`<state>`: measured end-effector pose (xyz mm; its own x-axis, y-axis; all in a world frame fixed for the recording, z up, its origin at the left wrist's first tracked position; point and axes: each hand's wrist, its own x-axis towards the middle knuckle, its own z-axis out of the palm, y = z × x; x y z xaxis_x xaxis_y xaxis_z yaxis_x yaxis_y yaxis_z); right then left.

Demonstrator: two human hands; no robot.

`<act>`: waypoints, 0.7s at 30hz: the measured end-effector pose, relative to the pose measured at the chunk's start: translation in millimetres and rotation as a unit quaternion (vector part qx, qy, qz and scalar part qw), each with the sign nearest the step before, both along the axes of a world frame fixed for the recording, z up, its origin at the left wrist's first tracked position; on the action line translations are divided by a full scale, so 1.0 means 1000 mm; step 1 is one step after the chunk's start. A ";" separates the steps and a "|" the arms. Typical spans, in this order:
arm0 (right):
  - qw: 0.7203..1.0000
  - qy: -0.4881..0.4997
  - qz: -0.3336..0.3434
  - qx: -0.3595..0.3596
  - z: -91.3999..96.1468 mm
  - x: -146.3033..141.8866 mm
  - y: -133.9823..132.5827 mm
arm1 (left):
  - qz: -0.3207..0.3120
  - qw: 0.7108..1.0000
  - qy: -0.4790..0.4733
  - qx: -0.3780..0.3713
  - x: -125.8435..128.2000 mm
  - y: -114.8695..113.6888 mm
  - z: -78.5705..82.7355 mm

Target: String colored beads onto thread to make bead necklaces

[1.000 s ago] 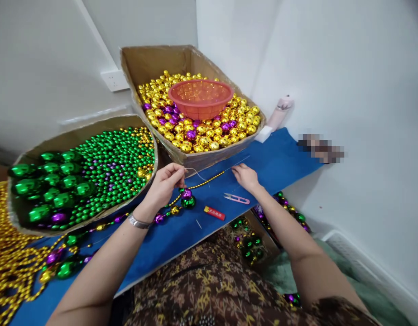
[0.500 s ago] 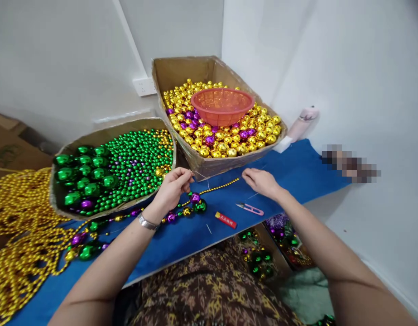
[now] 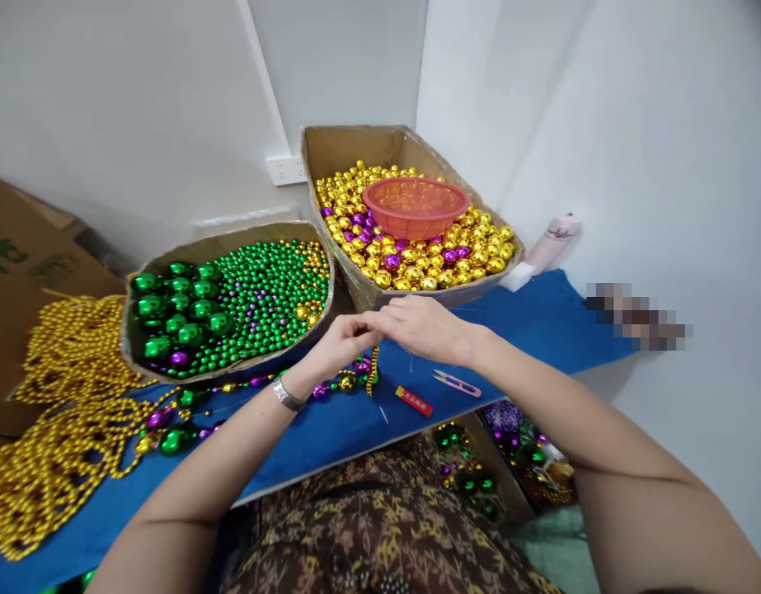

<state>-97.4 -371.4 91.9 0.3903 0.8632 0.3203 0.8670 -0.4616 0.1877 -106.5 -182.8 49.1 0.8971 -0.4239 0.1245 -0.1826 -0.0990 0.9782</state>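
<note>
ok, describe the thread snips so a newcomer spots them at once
Find the blue mat in front of the box of gold balls. The thread snips lie near the right hand, beside a small red block; only they are pink and V-shaped.

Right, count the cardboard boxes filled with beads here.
2. The box of green beads sits at left; the box of gold and purple balls stands farther right, holding an orange basket. More may be out of view.

bead workshop: boxes of beads (image 3: pixel 411 256)
</note>
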 end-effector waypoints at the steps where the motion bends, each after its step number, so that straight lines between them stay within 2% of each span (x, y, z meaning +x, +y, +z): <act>1: 1.000 0.010 0.005 0.009 -0.002 0.005 0.002 | -0.016 0.999 0.026 -0.013 -0.001 0.002 0.001; 5: 0.996 0.060 0.010 0.064 -0.009 0.016 0.006 | -0.049 0.994 0.089 -0.045 -0.005 0.008 0.004; 9: 0.992 0.081 0.009 0.091 -0.013 0.019 0.005 | -0.014 0.997 0.076 -0.019 -0.004 0.008 0.009; 12: 0.990 0.097 0.002 0.102 -0.016 0.025 -0.009 | -0.003 0.996 0.088 -0.016 -0.002 0.011 0.012; 15: 0.990 0.085 -0.043 0.105 -0.019 0.037 -0.032 | -0.005 0.995 0.094 -0.014 -0.003 0.018 0.014; 18: 0.989 0.032 -0.088 0.114 -0.009 0.049 -0.041 | -0.027 0.996 0.079 0.010 -0.006 0.021 0.016; 21: 0.988 -0.060 -0.060 0.131 0.021 0.050 -0.013 | -0.074 0.994 0.065 0.048 -0.010 0.017 0.015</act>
<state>-46.9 -384.6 113.0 0.4315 0.6943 0.5760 0.7816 -0.6066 0.1457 -116.1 -165.6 64.5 0.8295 -0.5574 -0.0362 -0.0744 -0.1745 0.9819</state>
